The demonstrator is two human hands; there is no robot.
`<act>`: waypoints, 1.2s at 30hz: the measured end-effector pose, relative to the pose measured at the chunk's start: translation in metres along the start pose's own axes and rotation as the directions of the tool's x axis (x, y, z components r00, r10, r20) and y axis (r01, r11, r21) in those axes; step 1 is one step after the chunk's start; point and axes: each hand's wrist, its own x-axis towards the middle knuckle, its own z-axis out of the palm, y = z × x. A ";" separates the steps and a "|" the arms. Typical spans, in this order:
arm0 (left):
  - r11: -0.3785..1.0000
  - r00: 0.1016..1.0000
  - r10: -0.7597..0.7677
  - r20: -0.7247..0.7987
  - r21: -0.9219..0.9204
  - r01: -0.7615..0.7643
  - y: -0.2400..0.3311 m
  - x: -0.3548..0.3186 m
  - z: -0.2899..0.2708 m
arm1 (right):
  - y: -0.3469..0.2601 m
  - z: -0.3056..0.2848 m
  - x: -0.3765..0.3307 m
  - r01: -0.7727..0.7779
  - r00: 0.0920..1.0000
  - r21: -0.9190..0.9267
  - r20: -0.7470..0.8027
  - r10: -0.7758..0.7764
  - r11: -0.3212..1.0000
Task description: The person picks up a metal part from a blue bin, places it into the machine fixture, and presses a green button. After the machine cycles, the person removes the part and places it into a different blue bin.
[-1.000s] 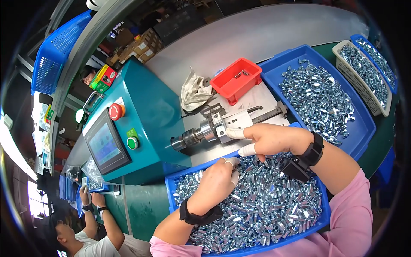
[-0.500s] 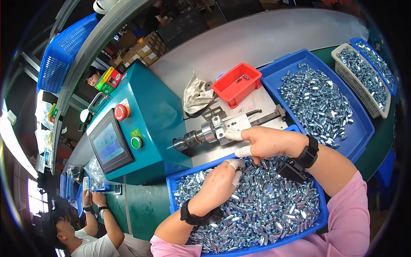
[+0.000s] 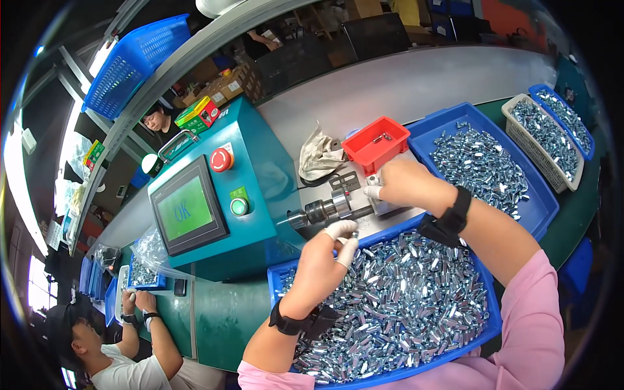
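Observation:
My left hand [image 3: 325, 260], with white covers on its fingertips, pinches a small shiny metal part [image 3: 355, 234] over the far left edge of a blue tray [image 3: 491, 312] heaped with similar parts. Beyond that tray, my right hand [image 3: 408, 185] is closed on the sliding block [image 3: 385, 205] of a metal fixture; its curled fingers hide part of the block. Left of the block is the round metal chuck [image 3: 318, 211] of a teal machine [image 3: 260, 162]. The machine's screen [image 3: 185, 211] is lit green.
Behind the fixture are a red bin [image 3: 377, 156] with a few parts and a crumpled cloth [image 3: 320, 156]. At the right stand another blue tray [image 3: 536, 208] and a beige basket [image 3: 552, 172], both holding parts. A co-worker [image 3: 123, 351] sits at the lower left.
My left hand has lifted from the heap with a part at its fingertips. My right hand has shifted right and away from the chuck with the block. The screen turned from blue to green.

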 end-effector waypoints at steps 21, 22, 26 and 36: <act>0.983 0.987 -0.001 -0.161 -0.184 -0.029 -0.045 0.014 0.013 | -0.011 0.009 0.021 -0.062 0.996 0.018 -0.055 0.063 0.998; 0.980 0.987 0.008 -0.162 -0.195 -0.040 -0.045 0.013 0.014 | -0.010 0.009 0.021 -0.062 0.996 0.023 -0.060 0.064 0.998; 0.989 0.995 -0.013 -0.101 -0.147 -0.002 -0.042 0.014 0.016 | 0.001 0.017 0.025 -0.024 0.997 0.047 -0.071 0.028 0.999; 0.993 0.994 0.035 -0.103 -0.107 -0.046 -0.044 0.015 0.017 | -0.019 0.029 0.009 0.073 0.953 -0.263 -0.265 -0.145 0.962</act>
